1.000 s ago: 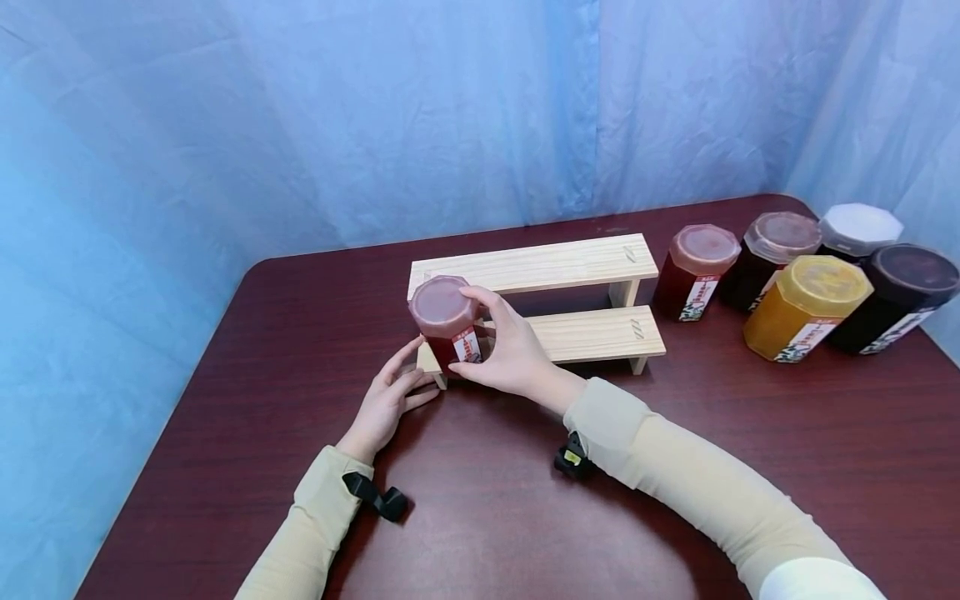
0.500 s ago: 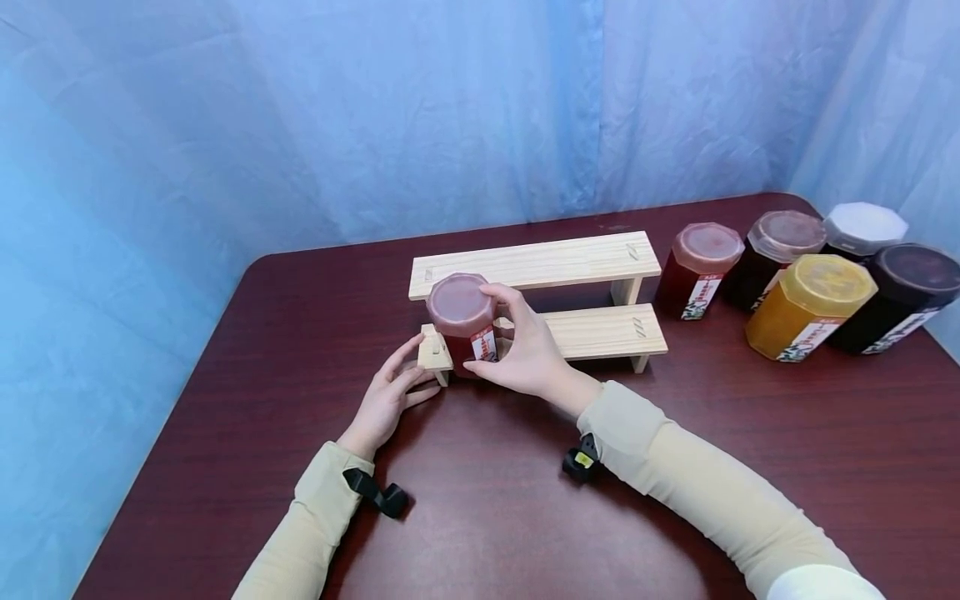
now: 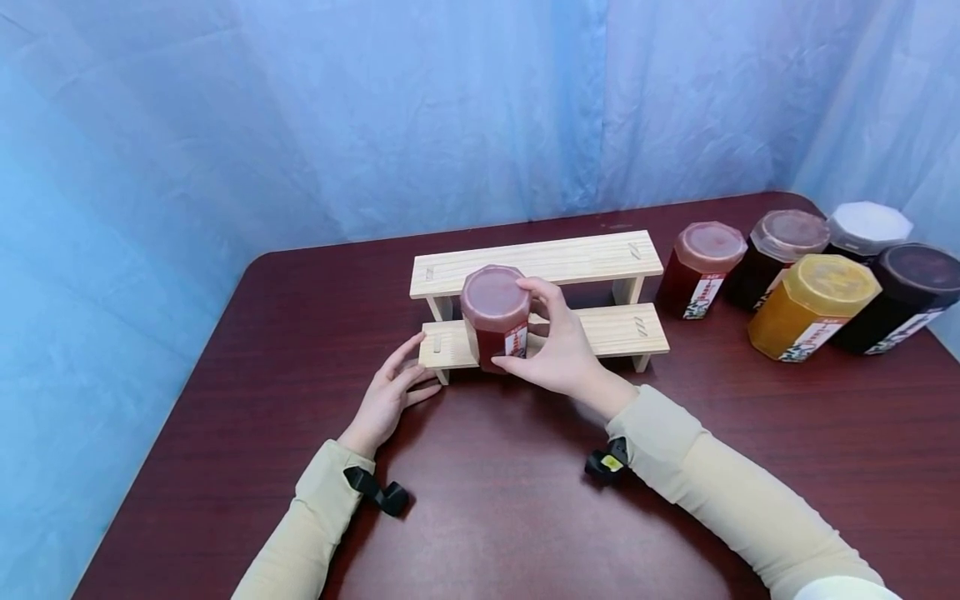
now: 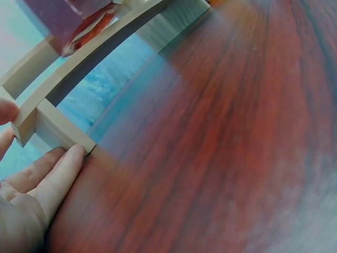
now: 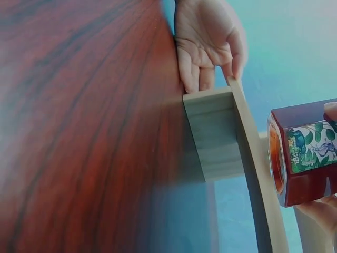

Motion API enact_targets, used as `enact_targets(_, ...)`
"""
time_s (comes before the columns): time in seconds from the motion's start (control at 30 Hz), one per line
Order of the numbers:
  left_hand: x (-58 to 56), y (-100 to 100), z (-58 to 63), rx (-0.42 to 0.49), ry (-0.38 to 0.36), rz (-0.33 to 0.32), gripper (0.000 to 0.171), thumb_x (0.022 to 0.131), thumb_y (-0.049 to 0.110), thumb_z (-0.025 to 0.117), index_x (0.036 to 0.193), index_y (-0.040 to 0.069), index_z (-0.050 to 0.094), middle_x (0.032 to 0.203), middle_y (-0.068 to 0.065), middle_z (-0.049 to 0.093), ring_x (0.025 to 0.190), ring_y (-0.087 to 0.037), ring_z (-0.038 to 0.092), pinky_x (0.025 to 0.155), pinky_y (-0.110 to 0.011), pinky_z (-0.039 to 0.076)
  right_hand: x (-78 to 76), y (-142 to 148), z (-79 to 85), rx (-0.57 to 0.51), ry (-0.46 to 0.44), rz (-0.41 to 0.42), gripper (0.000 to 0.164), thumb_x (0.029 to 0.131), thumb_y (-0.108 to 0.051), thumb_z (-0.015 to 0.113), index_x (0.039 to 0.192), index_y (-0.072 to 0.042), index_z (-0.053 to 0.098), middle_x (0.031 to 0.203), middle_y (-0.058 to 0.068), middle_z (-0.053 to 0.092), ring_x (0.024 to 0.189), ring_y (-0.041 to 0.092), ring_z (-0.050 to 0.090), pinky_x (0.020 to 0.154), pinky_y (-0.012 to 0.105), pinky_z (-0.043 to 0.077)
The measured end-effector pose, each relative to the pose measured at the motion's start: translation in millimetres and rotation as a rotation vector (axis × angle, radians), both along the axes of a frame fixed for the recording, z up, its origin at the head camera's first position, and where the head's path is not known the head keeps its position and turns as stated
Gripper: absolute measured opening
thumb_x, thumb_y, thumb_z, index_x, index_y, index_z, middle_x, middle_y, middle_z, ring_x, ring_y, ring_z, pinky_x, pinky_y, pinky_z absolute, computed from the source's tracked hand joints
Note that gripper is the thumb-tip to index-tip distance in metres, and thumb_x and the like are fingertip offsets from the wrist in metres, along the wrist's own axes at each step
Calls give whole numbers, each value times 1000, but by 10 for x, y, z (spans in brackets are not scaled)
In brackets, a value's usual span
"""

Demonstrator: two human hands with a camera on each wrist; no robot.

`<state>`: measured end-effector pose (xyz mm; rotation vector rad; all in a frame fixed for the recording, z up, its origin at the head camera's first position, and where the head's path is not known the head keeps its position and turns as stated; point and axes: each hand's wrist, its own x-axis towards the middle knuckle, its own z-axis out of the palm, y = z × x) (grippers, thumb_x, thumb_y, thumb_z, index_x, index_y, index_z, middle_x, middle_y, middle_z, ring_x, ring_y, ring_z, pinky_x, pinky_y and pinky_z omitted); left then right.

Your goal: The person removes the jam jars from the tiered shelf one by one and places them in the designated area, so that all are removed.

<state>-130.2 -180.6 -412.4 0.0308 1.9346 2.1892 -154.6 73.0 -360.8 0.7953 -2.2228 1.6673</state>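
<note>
My right hand (image 3: 551, 346) grips a red-filled octagonal jar (image 3: 498, 333) with a pinkish lid, thumb on the near side and fingers on the far side. The jar is over the left half of the lower step of a two-step wooden rack (image 3: 607, 329). In the right wrist view, the jar's base (image 5: 277, 158) sits close to the step board; whether they touch I cannot tell. At the rack's left end, my left hand (image 3: 382, 408) touches the lower step with extended fingers. Its fingertips (image 4: 75, 153) rest against the step's leg in the left wrist view.
Right of the rack stand another red jar (image 3: 701, 271), a yellow jar (image 3: 813, 308) and several dark jars, including a black-lidded one (image 3: 907, 296). They share the dark reddish table (image 3: 480, 500). A blue curtain (image 3: 420, 117) hangs behind the table.
My right hand has carried the red jar rightward along the lower step, away from its left end, uncovering that end. My left hand has stayed in place.
</note>
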Motion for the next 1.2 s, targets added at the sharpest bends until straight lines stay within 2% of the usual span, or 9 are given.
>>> enact_targets(0.17, 2, 5, 4, -12, -3, 7, 52, 99, 9, 41, 149, 17, 29, 127, -17, 48, 107, -19, 60, 92, -42, 52, 42, 157, 34, 7, 44, -26, 88, 59, 6, 84, 130, -6, 33, 129, 22, 47, 111, 38, 56, 84, 48, 55)
enact_targets(0.27, 0, 2, 3, -17, -5, 8, 52, 99, 10, 42, 149, 17, 30, 128, -19, 48, 108, -20, 59, 93, -43, 51, 58, 246, 58, 14, 79, -50, 88, 57, 6, 85, 129, -3, 34, 128, 22, 48, 110, 33, 57, 84, 34, 55)
enact_targets(0.4, -3, -3, 0, -22, -7, 4, 52, 99, 10, 42, 149, 17, 30, 128, -19, 47, 107, -19, 59, 93, -44, 51, 71, 360, 70, 13, 140, -73, 88, 54, 9, 85, 126, 0, 35, 123, 24, 50, 109, 13, 57, 85, 13, 50)
enact_targets(0.47, -4, -5, -3, -22, -7, 3, 52, 99, 10, 42, 149, 17, 30, 127, -18, 48, 107, -18, 60, 93, -44, 51, 70, 418, 63, 5, 184, -76, 88, 52, 11, 84, 125, 3, 36, 120, 24, 52, 109, 2, 54, 85, 9, 48)
enact_targets(0.63, -8, -4, -7, -18, -6, 6, 52, 99, 10, 42, 149, 18, 30, 128, -19, 47, 106, -18, 60, 93, -43, 52, 72, 580, 30, -14, 284, -58, 84, 52, 14, 82, 122, 8, 36, 125, -4, 51, 114, -8, 49, 86, 9, 48)
enact_targets(0.73, -9, -4, -5, -23, -7, 7, 52, 99, 11, 42, 149, 18, 30, 128, -19, 47, 107, -18, 59, 93, -43, 52, 89, 689, 16, -7, 302, -53, 79, 64, -8, 86, 122, 9, 36, 129, -20, 44, 114, -8, 50, 87, 9, 47)
enact_targets(0.87, -8, -5, -2, -23, -10, 12, 52, 99, 11, 43, 149, 18, 30, 129, -19, 47, 106, -18, 60, 92, -43, 52, 105, 821, 6, 25, 296, -76, 81, 66, -16, 86, 124, 8, 34, 129, -21, 44, 113, -8, 51, 87, 9, 47)
enact_targets(0.97, -10, 0, 0, -17, -16, 18, 52, 99, 11, 44, 149, 18, 31, 127, -19, 48, 103, -16, 60, 92, -43, 52, 112, 916, 16, 60, 280, -96, 90, 53, 9, 86, 125, 7, 33, 129, -22, 45, 113, -8, 51, 87, 8, 46)
enact_targets(1.2, -3, 2, 9, -13, -23, 20, 53, 98, 12, 45, 149, 18, 31, 127, -18, 49, 103, -17, 61, 93, -44, 51, 148, 1092, 44, 77, 246, -140, 99, 45, 24, 81, 127, 6, 30, 126, -25, 46, 107, -9, 53, 89, 7, 45)
